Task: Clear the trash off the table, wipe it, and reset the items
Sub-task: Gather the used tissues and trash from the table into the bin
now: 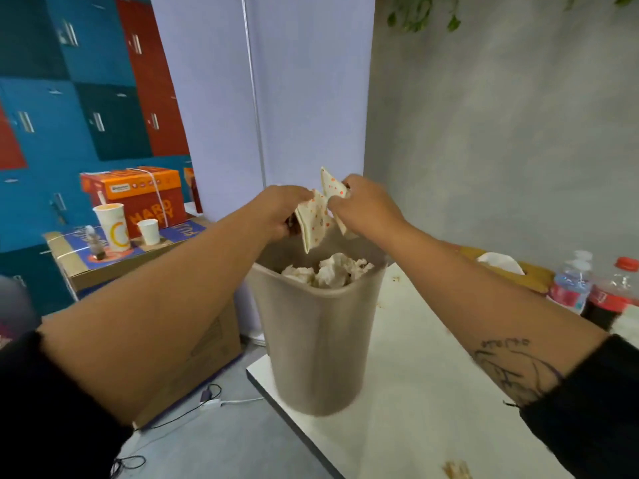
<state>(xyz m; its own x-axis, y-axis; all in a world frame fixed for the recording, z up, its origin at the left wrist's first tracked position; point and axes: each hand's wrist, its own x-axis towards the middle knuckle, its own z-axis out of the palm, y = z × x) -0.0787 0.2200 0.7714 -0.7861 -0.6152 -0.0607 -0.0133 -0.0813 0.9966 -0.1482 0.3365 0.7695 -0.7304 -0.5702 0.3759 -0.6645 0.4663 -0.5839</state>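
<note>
Bin [318, 340]: beige, tall, stood on the white table [432, 375] at its left edge; taken as the landmark for all entries.
Bin contents: crumpled white paper [332, 271], piled up to the rim.
Wrapper [316, 219]: cream paper with orange dots, folded and creased; held in the air directly above the bin's mouth, its lower corner hanging just over the crumpled paper.
Left hand [280, 212]: above the bin's left rim, fingers closed on the wrapper's left edge.
Right hand [363, 205]: above the bin's far rim, fingers pinched on the wrapper's upper right part.
Crumbs [456, 470]: brown scraps seen on the table, nearer than the bin and to its right.
Tissue box [501, 267]: yellow, a white tissue raised from it; right of the bin, at the wall.
Water bottle [570, 285]: clear, red label; right of the bin, beyond the tissue box.
Cola bottle [612, 295]: dark, red cap; just beside the water bottle, farther from the bin.
Paper cups [114, 226]: one tall, one small, set on a cardboard box left of the bin.
Orange box [138, 195]: behind the cups, left of the bin.
</note>
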